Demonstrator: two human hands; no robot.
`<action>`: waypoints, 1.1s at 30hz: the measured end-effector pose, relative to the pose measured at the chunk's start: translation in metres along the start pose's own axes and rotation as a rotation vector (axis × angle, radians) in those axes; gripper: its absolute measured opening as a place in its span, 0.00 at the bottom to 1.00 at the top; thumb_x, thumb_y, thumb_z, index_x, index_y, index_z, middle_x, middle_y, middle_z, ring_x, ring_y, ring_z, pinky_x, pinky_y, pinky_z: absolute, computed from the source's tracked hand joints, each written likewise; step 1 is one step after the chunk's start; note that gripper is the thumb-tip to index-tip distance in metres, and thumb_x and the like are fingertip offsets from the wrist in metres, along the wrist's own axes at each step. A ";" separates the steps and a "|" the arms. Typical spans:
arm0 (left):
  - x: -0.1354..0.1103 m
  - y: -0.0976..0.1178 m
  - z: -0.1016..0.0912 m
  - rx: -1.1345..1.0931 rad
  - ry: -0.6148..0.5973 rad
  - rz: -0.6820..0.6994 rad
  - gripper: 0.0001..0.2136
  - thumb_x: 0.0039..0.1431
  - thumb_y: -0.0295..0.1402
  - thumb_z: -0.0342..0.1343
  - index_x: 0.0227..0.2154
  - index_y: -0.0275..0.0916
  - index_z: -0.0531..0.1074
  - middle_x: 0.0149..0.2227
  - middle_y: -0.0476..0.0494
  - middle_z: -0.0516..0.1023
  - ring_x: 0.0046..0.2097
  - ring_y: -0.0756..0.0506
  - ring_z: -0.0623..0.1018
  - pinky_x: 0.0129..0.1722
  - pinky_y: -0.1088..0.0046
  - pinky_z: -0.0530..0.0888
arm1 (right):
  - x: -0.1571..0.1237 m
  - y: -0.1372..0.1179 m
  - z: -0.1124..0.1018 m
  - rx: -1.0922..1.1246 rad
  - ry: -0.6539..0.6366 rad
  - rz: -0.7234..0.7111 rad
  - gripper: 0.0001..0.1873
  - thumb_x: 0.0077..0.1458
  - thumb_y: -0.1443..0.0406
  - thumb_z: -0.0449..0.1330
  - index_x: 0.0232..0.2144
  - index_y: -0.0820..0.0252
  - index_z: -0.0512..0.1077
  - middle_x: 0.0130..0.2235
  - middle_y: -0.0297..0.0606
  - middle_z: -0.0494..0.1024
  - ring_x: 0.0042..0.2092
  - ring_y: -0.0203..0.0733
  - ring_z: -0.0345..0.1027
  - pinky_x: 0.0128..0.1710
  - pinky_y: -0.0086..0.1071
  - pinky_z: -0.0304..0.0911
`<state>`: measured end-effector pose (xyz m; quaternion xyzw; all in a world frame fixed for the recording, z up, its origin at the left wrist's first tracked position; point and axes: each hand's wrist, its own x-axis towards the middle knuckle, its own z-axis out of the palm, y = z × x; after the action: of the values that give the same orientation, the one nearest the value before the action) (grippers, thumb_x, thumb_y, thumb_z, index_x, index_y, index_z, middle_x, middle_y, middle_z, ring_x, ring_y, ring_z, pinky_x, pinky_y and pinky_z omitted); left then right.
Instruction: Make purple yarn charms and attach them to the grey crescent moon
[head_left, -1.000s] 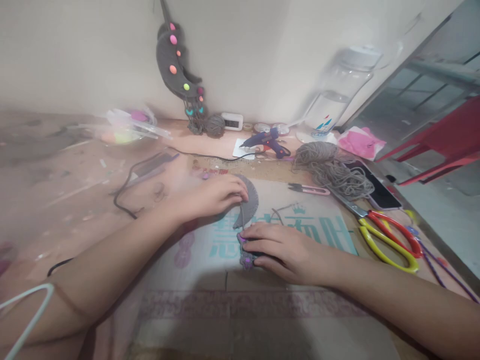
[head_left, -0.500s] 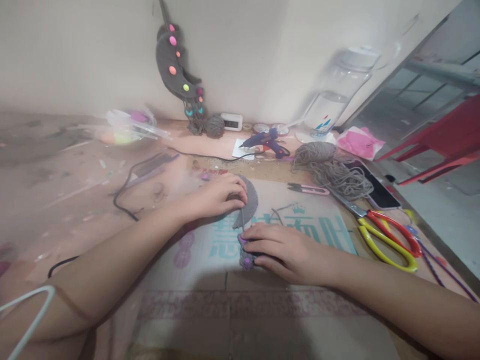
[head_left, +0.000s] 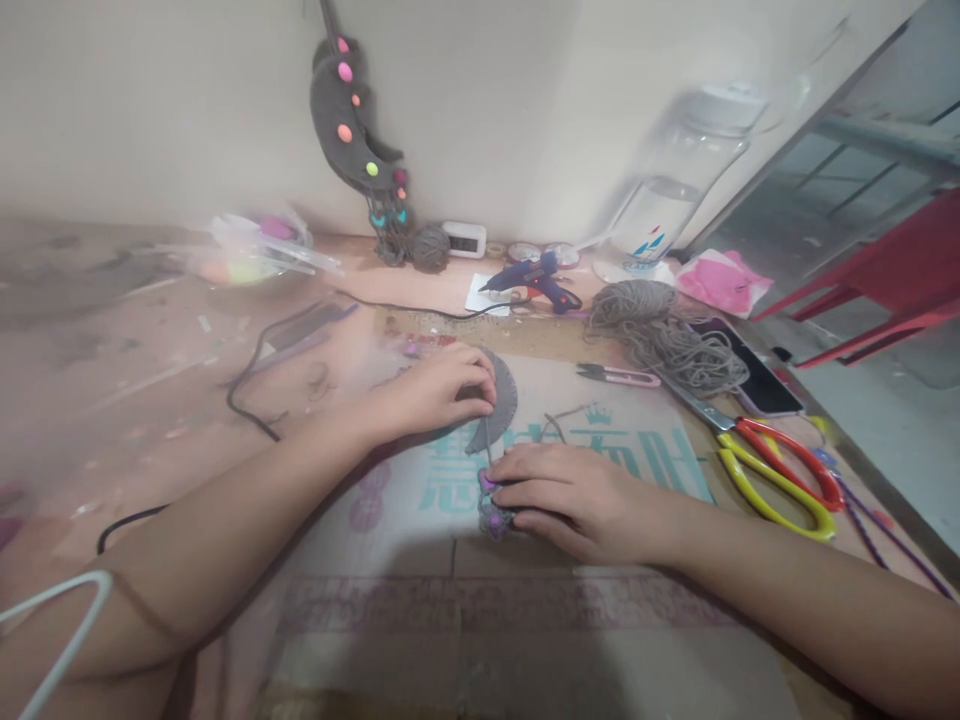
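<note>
My left hand (head_left: 431, 392) rests curled on a grey yarn-wrapped crescent (head_left: 501, 398) that lies on a printed cardboard sheet (head_left: 637, 460), fingertips pressing its inner edge. My right hand (head_left: 574, 497) lies just below, fingers closed over a small grey and purple tassel piece (head_left: 491, 512) hanging from the crescent's lower tip by a thin cord. Most of that piece is hidden under my fingers.
Red-and-yellow scissors (head_left: 772, 470), small pink snips (head_left: 619, 376), a heap of grey yarn (head_left: 664, 335) and a phone (head_left: 750, 380) lie to the right. A blue glue gun (head_left: 536, 283), a water bottle (head_left: 675, 185), a finished crescent on the wall (head_left: 349, 125) and a black cable (head_left: 255, 385) stand behind.
Almost nothing differs: both hands stay on the crescent and tassel piece, with only a slight shift of the view.
</note>
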<state>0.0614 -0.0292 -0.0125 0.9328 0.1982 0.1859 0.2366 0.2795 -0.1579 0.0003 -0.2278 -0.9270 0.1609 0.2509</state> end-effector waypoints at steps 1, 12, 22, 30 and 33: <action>0.000 0.000 0.000 -0.001 0.000 -0.003 0.04 0.62 0.33 0.59 0.34 0.39 0.77 0.42 0.42 0.75 0.51 0.43 0.73 0.53 0.63 0.67 | 0.000 0.000 0.000 -0.008 0.002 -0.003 0.10 0.64 0.67 0.56 0.46 0.63 0.73 0.47 0.47 0.81 0.53 0.42 0.74 0.54 0.38 0.70; 0.001 0.004 0.006 0.032 0.087 -0.030 0.05 0.62 0.34 0.58 0.32 0.38 0.76 0.41 0.42 0.75 0.48 0.42 0.73 0.51 0.63 0.67 | -0.002 -0.003 -0.006 -0.117 0.114 0.052 0.06 0.64 0.67 0.56 0.38 0.61 0.72 0.34 0.42 0.78 0.38 0.41 0.71 0.40 0.35 0.68; 0.002 0.006 0.007 0.080 0.095 -0.055 0.06 0.62 0.35 0.59 0.33 0.38 0.76 0.41 0.42 0.75 0.48 0.42 0.73 0.52 0.62 0.67 | 0.004 -0.011 -0.004 0.082 -0.143 0.008 0.12 0.62 0.60 0.60 0.42 0.63 0.74 0.39 0.42 0.81 0.41 0.43 0.70 0.44 0.38 0.64; 0.001 0.004 0.009 0.068 0.113 -0.031 0.06 0.62 0.35 0.59 0.33 0.38 0.75 0.41 0.42 0.75 0.48 0.42 0.73 0.51 0.62 0.66 | -0.001 -0.003 -0.008 0.013 0.122 0.161 0.08 0.65 0.65 0.55 0.37 0.60 0.74 0.37 0.43 0.80 0.40 0.41 0.72 0.42 0.36 0.66; 0.000 0.004 0.009 0.060 0.114 -0.030 0.06 0.63 0.34 0.58 0.33 0.38 0.75 0.41 0.42 0.75 0.48 0.43 0.73 0.52 0.63 0.66 | 0.000 -0.002 -0.006 -0.068 0.040 0.149 0.12 0.64 0.63 0.56 0.46 0.61 0.74 0.48 0.48 0.79 0.49 0.44 0.72 0.50 0.40 0.66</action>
<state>0.0667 -0.0352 -0.0178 0.9244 0.2307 0.2291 0.1996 0.2823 -0.1584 0.0058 -0.3075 -0.9072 0.1432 0.2488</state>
